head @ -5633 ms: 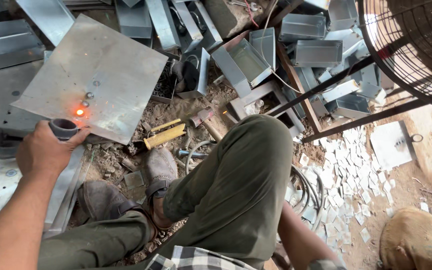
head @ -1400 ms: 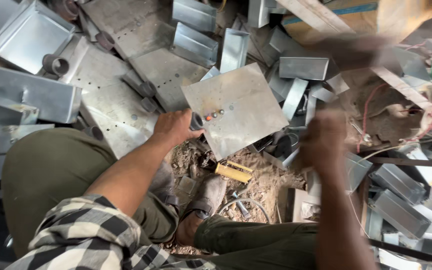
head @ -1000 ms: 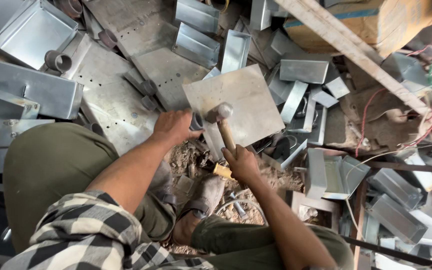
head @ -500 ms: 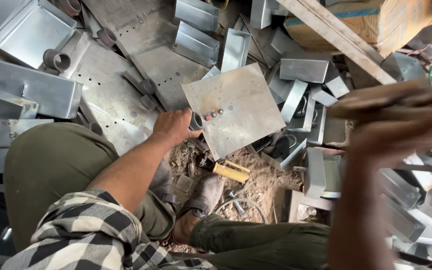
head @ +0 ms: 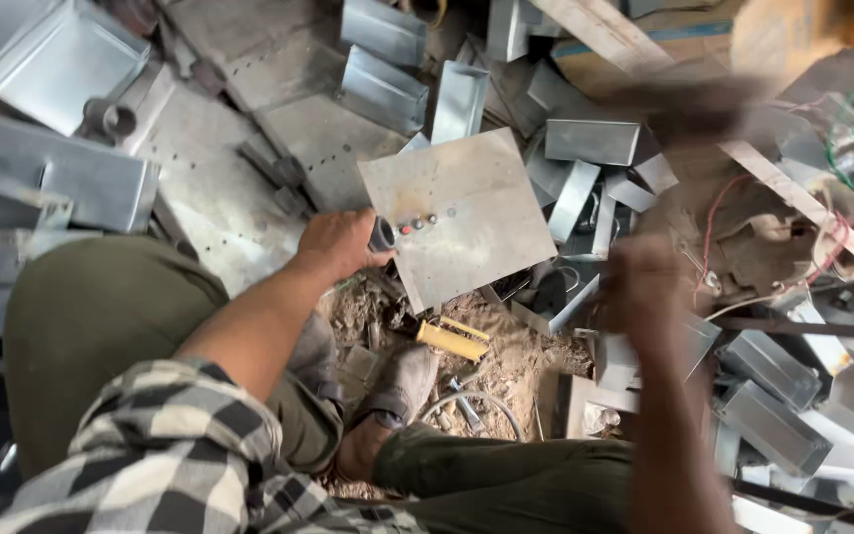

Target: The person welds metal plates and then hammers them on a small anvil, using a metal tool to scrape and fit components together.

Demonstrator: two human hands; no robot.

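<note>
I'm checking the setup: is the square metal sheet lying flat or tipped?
Roughly flat: the square metal sheet shows its whole face, left hand at its edge.

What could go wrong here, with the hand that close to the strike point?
1. The left hand grips a short metal tube at the edge of the square metal sheet, beside the spots on it; a missed blow could hit the fingers.
2. The right hand is motion-blurred mid-swing, so aim is uncertain.
3. The sheet rests tilted over loose scrap and may shift.

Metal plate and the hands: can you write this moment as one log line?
left hand: holds short pipe on metal plate | right hand: raised, blurred, grip unclear | yellow handle: on dirt
</note>
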